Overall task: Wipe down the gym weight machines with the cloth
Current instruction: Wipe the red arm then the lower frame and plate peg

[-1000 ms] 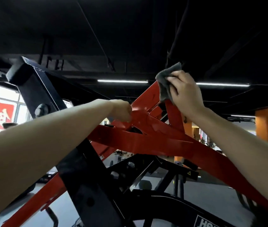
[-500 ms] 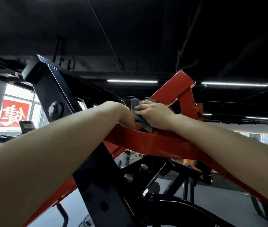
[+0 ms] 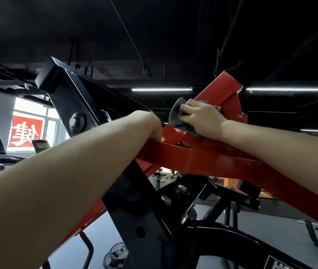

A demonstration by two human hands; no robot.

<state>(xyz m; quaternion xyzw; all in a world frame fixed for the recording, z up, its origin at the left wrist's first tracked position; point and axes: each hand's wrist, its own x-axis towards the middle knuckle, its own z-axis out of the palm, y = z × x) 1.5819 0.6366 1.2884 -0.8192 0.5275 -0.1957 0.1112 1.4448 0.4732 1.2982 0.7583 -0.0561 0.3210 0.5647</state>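
**A:** Where is the cloth?

**B:** The grey cloth (image 3: 178,120) sits high up, right of the middle, bunched against the sloping red bar (image 3: 220,90) of the weight machine (image 3: 222,235). It is a little below that bar's top end.

**A:** What holds it there?

**B:** The right hand (image 3: 202,117). It lies on top of the cloth with its fingers (image 3: 188,109) close together. They bend over the bunch and press it onto the red metal. Cloth sticks out past the fingertips on the left and under the palm.

**A:** And the other hand?

**B:** The left hand (image 3: 155,131) is just left of the cloth, not touching it. It dips behind the red crossbar (image 3: 193,158), and the wrist is bent over that bar's top edge. Its fingers are hidden, so I cannot tell whether they are apart, together or gripping anything.

**A:** What stands around them?

**B:** A black post (image 3: 67,94) slants up on the left, behind the left forearm. It has a big bolt (image 3: 76,121) in its side. Farther left, a bright window carries a red sign (image 3: 26,131) with white characters. Two light strips (image 3: 161,89) glow on the dark ceiling at the far side. Low down and near, a weight plate (image 3: 115,257) lies on the grey floor.
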